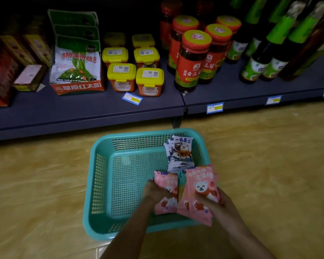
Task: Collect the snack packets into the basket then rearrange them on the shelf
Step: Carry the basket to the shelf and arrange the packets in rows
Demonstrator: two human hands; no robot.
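Over one teal basket (131, 135), left hand (153, 191) grips one pink packet (166, 204), right hand (223, 200) grips pink stack (200, 184)

This was a shop: a low dark shelf (101, 113) carried rows of sauce jars (192, 60), yellow-lidded tubs (149, 81) and bottles (260, 62), with price tags (215, 108) along its edge.

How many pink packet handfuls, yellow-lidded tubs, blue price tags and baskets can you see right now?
Pink bear-print snack packet handfuls: 2, one in the left hand, one in the right hand
Yellow-lidded orange plastic tubs: 6
Blue paper price tags: 4
Teal plastic mesh basket: 1
Total: 13
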